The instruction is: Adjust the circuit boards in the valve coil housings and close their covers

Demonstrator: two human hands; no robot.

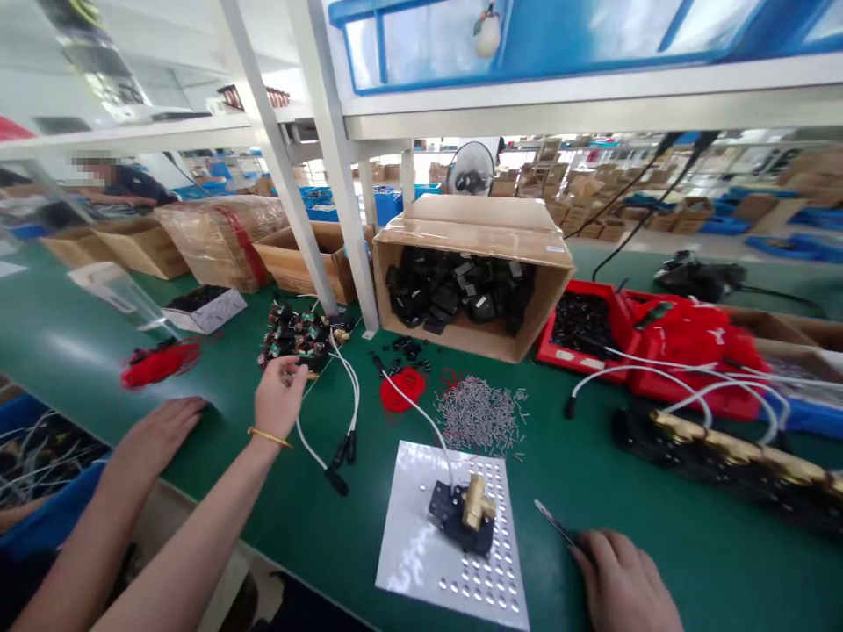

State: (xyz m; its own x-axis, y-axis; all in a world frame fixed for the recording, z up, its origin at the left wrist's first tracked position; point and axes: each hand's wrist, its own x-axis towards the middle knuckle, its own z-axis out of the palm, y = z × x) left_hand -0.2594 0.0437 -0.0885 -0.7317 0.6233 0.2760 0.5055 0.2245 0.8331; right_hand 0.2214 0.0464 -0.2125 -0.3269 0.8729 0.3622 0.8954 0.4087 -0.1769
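My right hand rests on the green tabletop at the lower right, its fingers closed round a slim pair of metal tweezers that point up and left. My left hand is out of view. To the left of the tweezers lies a light perforated plate. On it sits a black housing with a brass valve body on top, and a white cable runs from it up the table. Beyond the plate are many small grey pins and a loose red bundle.
At left, a co-worker's braceleted hand reaches to black circuit parts; the other hand rests flat. A carton of black pieces stands behind, red bins to its right. Brass-topped assemblies line the right.
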